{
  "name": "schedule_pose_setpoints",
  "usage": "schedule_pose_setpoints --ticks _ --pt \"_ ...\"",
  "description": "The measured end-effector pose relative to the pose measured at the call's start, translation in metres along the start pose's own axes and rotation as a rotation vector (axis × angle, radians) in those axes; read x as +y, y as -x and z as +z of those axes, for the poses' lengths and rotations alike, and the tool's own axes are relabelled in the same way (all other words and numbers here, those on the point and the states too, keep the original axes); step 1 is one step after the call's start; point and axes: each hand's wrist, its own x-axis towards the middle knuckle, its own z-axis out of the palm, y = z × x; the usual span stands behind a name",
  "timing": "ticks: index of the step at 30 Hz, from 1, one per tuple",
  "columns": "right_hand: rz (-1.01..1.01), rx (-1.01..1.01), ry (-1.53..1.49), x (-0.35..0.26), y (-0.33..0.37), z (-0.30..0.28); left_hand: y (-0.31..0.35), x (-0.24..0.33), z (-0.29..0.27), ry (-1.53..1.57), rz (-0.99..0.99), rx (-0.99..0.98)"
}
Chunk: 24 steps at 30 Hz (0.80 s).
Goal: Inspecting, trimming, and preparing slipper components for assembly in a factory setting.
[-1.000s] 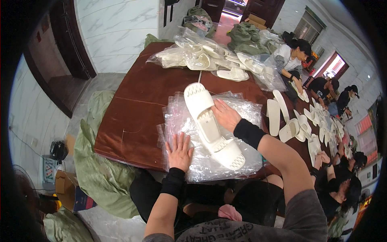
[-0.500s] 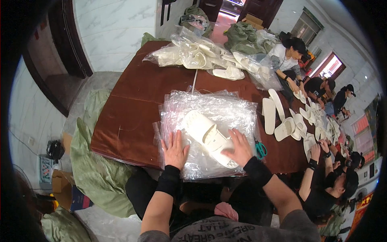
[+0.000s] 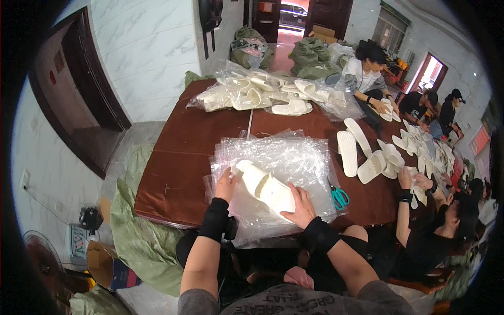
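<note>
Between hands (image 3: pixel 265 197): white slipper (image 3: pixel 265 186), atop plastic bags (image 3: pixel 294 157).

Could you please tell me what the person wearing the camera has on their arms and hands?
Both hands are bare. The left hand and right hand each have a black elastic band around the wrist. The forearms are uncovered, and grey sleeves begin near the elbows.

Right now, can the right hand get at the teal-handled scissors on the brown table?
Probably yes. The right hand rests on the white foam slipper, and the teal-handled scissors lie just to its right on the brown table, beside the clear plastic bags, with nothing between.
</note>
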Motion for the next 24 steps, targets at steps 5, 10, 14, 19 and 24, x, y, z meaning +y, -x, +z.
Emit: schedule_pose_setpoints --ticks 5,10,14,19,24 --pt "-0.015 0.025 -0.096 0.004 0.001 0.004 -0.002 0.019 0.02 0.178 -0.143 -0.151" --pt "0.073 0.165 -0.269 0.026 -0.008 0.029 0.012 0.022 0.007 0.19 -0.037 -0.212" --pt "0.154 0.205 -0.476 0.042 -0.016 0.039 0.019 0.006 -0.001 -0.045 -0.034 -0.331" --pt "0.276 0.293 -0.831 0.06 -0.021 0.018 0.041 -0.009 0.002 -0.419 0.024 -0.342" --pt "0.372 0.589 -0.762 0.17 -0.032 -0.056 0.044 -0.008 0.007 -0.473 0.008 -0.316"
